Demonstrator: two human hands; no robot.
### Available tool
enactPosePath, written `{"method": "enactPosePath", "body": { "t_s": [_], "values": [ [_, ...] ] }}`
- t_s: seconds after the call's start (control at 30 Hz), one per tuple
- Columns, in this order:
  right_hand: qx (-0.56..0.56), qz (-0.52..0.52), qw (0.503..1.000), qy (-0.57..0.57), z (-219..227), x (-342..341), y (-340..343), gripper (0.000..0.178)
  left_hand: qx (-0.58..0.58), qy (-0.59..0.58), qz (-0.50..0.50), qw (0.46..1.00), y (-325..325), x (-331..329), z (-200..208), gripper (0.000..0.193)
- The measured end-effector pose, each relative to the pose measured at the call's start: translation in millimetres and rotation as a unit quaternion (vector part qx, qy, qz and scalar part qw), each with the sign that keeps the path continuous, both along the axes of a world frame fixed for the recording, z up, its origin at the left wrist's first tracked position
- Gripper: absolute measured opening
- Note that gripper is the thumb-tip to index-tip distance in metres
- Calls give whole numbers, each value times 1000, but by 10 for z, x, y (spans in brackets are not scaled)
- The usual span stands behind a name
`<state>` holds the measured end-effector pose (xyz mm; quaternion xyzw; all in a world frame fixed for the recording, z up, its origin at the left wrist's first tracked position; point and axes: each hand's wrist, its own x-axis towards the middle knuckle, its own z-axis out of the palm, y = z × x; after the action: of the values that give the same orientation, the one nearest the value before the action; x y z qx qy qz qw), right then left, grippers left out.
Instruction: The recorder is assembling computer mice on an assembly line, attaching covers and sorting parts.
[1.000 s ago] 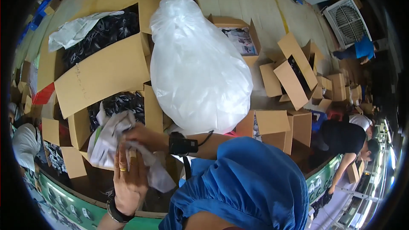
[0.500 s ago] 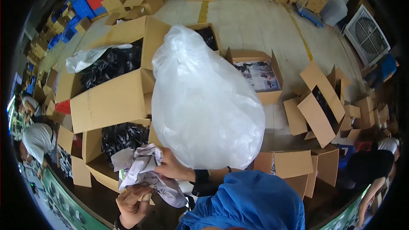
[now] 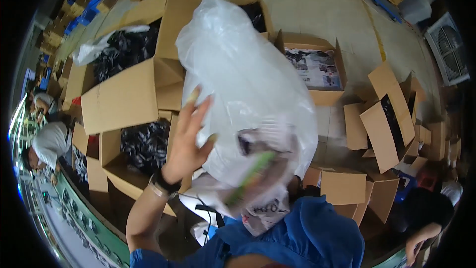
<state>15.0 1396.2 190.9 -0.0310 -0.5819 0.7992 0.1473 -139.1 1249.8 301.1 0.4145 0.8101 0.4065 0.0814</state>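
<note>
My left hand (image 3: 186,141) is raised with its fingers spread, against the near left side of a large, full white plastic bag (image 3: 248,79); nothing is in it. Blurred by motion, a crumpled sheet of newspaper (image 3: 270,208) with a green patch hangs in front of the bag's lower part. My right hand is behind this paper and appears to grip it, though its fingers are hidden. Just left of the bag, an open carton (image 3: 121,94) and a lower carton (image 3: 111,151) hold black glossy pieces (image 3: 146,144).
A carton with printed paper (image 3: 315,72) on top stands right of the bag. More open cartons (image 3: 342,188) lie at right. Along the lower left runs a green workbench edge (image 3: 84,223), with a person in a pale shirt (image 3: 52,141) beside it. Another person (image 3: 429,208) is at far right.
The newspaper has gone from the left to the right, across the bag's front. My left hand has let go of it, risen and spread its fingers. The view has shifted slightly.
</note>
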Motion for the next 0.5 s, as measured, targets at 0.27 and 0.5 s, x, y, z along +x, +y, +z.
{"method": "enactPosePath", "body": {
  "t_s": [0.27, 0.5],
  "values": [
    [77, 112, 987, -87, -235, 1350, 570, 34, -163, 257, -131, 944, 45, -89, -321, 31],
    [142, 85, 977, -132, -461, 447, 368, 37, -128, 262, 28, 956, -1406, 148, 107, 30]
  ]
}}
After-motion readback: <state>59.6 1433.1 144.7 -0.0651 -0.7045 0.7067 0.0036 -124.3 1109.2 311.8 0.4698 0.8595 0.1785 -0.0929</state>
